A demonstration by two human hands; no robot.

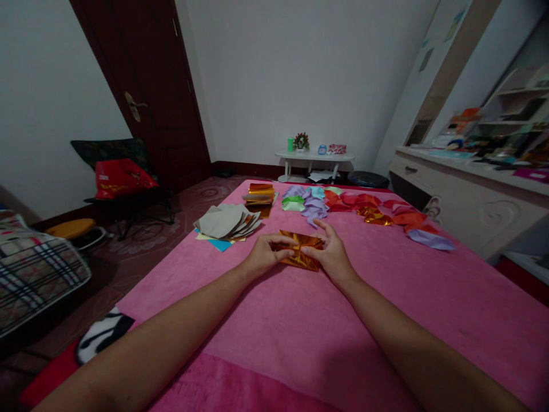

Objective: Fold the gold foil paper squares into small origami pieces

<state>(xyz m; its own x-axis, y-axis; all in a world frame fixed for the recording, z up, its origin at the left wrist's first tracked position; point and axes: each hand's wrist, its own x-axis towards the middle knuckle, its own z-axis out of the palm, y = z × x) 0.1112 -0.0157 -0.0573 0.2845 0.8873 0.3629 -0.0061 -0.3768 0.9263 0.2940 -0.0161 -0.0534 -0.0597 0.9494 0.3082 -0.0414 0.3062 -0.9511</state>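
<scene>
A shiny gold-orange sheet of foil paper (302, 261), folded into a small rectangle with creases, lies on the pink cloth between my hands. My left hand (271, 252) grips its left side, thumb and fingers on the foil. On the right side, my right hand (331, 252) presses the paper with its thumb, while the index finger points up and away. The undersides of the paper and some fingertips are hidden. Beyond my left hand sits a fanned stack of greyish paper sheets (225, 221), with blue and yellow sheets under it.
Behind that stack is a pile of gold foil sheets (261, 194). Folded papers in purple (315, 207), green (293, 203), red and orange (407, 219) spread along the far side of the pink cloth (274, 332). A white dresser (472, 189) borders the right; a chair with a red bag (124, 178) stands left.
</scene>
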